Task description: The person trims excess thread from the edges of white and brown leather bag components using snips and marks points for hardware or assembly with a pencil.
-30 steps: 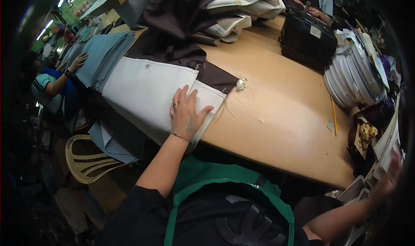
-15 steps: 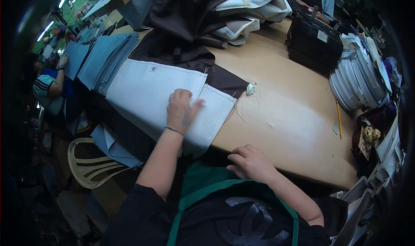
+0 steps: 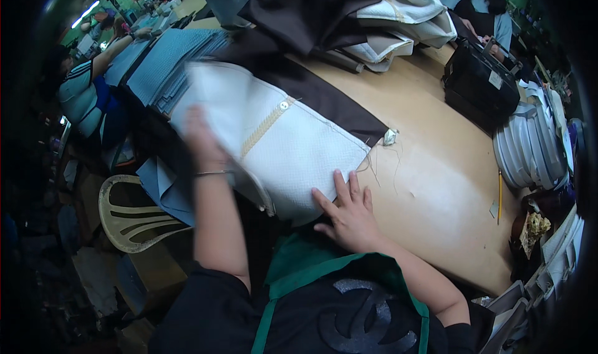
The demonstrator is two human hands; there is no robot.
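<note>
A white textured fabric piece [image 3: 299, 161] lies at the table's near left, on dark brown fabric [image 3: 336, 95]. It bears a tan stitched strip [image 3: 265, 131] with a small round snap [image 3: 284, 105] at its upper end. To the left, its upper layer [image 3: 215, 83] is turned back and partly raised. My left hand [image 3: 204, 139] is at this layer, smeared by motion, so its grip does not show. Fingers spread, my right hand [image 3: 352, 214] rests on the white piece's near right corner. Loose threads [image 3: 375, 167] trail off the edge beside a small crumpled scrap [image 3: 390, 136].
Blue textured sheets [image 3: 180, 61] are stacked at the left, near a person [image 3: 84, 102]. A plastic chair [image 3: 118, 214] stands below. Bunched brown and white fabric lies at the back. Rightward are a black case [image 3: 479, 80], white rolls [image 3: 529, 145] and a pencil [image 3: 499, 195]. Another person sits beyond.
My left hand has moved left, and the upper white layer has turned back leftward, baring the stitched strip and snap. My right hand has opened from a curl and come onto the white piece.
</note>
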